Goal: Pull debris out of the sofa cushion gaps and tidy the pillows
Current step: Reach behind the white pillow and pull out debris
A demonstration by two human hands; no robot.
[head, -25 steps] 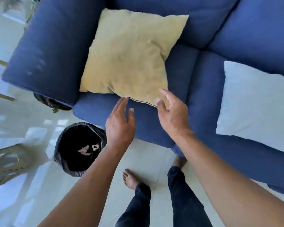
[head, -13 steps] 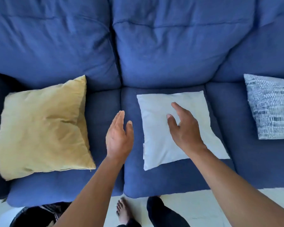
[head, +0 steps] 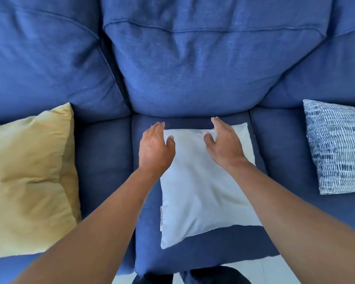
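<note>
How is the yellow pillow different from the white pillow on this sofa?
The yellow pillow sits on the left seat, untouched and creased; the white pillow lies flat on the middle seat, under both open hands. The yellow one looks larger and plumper than the white one. Both are plain and square.

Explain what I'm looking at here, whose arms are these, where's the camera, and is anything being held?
There is no machine: a person wears a camera on the head, looking forward and down, so the two bare arms are the person's own. They reach over a blue sofa. Three pillows lie on its seat: a yellow pillow on the left, a pale grey pillow in the middle, and a blue-and-white patterned pillow on the right. The left hand and the right hand are over the far end of the grey pillow with fingers extended. Neither hand holds anything. Whether they already touch the pillow cannot be told. No debris shows in this view.
</note>
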